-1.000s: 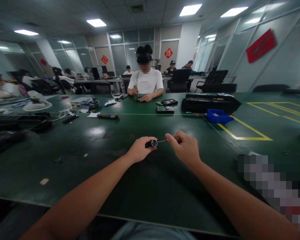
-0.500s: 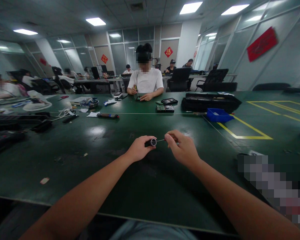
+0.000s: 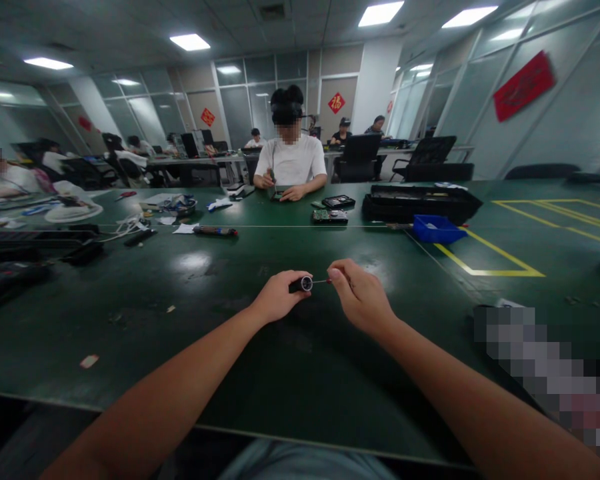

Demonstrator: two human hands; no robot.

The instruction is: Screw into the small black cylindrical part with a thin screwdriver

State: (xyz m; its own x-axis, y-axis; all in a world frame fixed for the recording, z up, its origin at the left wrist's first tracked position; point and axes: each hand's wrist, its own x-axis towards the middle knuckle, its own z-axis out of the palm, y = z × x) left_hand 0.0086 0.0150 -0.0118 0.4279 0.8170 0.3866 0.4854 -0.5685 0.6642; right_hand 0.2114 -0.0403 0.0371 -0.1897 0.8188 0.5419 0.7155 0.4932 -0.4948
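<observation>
Cylinder (image 3: pixel 296 287) over the table (image 3: pixel 260 380), clasped by the left hand (image 3: pixel 275 299); right hand (image 3: pixel 361 295) pinches a thin-shafted tool (image 3: pixel 322 281), tip near the cylinder's ringed end; a loose pinch could let it skid off

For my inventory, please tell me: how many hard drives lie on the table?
2: both beyond the right hand, the green-topped drive nearer, the black-edged drive behind it. The co-worker handles a piece too small to identify; more may be hidden.

Head-worn camera, facing forward and down across green table (image 3: pixel 300 380), hands (image 3: pixel 275 298) near.
</observation>
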